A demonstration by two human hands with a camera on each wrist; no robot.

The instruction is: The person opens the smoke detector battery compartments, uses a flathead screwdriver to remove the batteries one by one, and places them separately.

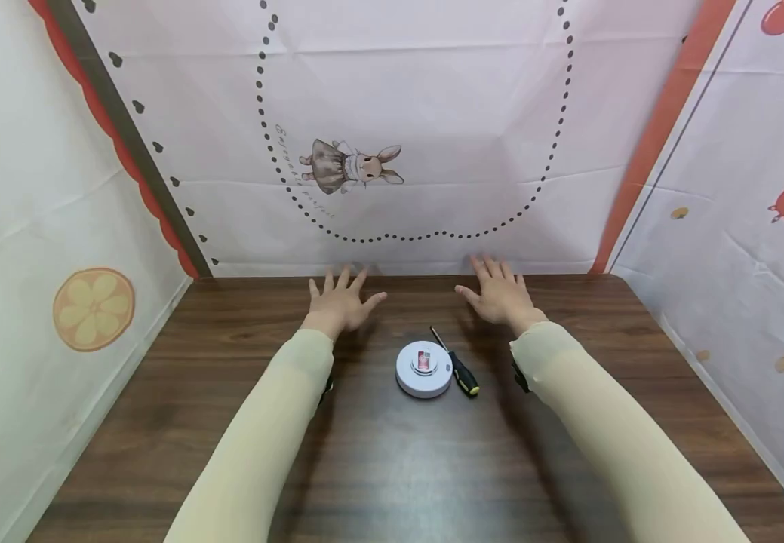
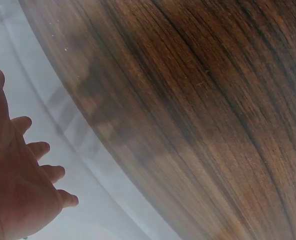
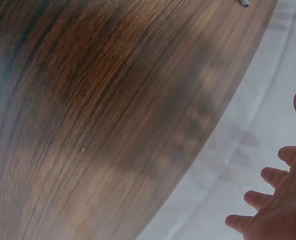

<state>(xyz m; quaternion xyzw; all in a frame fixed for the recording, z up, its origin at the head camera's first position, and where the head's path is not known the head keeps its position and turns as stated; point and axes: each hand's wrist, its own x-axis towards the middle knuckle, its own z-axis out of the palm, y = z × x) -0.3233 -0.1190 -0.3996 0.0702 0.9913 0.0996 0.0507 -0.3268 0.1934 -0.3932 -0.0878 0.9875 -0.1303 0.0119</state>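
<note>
In the head view my left hand (image 1: 339, 305) is held out toward the table's far edge, fingers spread and nothing in it. My right hand (image 1: 499, 298) mirrors it on the other side, also spread and without any object. Between the forearms a round white device (image 1: 424, 369), like a smoke detector, lies on the table with a red label on top. Right beside it is a screwdriver (image 1: 461, 371) with a black and yellow handle, its shaft toward the far edge. The screwdriver's metal tip (image 3: 244, 2) just shows at the top of the right wrist view.
The dark wood table (image 1: 229, 392) fills the lower part of the head view. A white printed cloth (image 1: 459, 136) with a rabbit figure rises behind its far edge. Similar cloths stand along the left (image 1: 18, 226) and right (image 1: 738, 249) sides.
</note>
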